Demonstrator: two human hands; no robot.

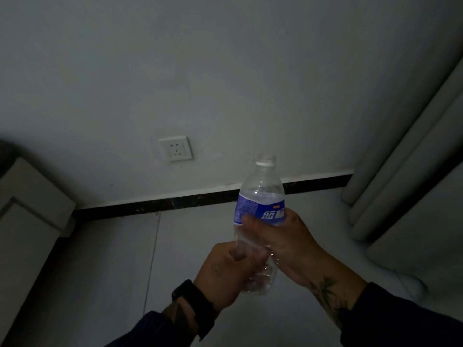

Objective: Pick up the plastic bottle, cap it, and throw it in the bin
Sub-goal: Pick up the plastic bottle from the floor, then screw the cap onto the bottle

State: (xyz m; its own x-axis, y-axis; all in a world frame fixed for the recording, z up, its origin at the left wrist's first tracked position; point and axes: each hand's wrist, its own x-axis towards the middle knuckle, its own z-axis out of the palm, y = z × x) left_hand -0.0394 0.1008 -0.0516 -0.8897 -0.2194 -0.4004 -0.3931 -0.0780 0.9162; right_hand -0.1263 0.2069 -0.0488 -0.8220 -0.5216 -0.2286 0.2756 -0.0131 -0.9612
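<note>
Centre-right of the frame: clear, crinkled plastic bottle (260, 196), blue label, neck open, no cap on. Right hand (283, 244) wrapped around its middle, left hand (225, 269) clamped on the base. Upper centre, square white wall socket (176, 148); dark glossy skirting (155, 205) below.

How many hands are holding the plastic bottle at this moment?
2. The right hand grips the plastic bottle at its blue label; the left hand grips its lower part, near the base.
</note>
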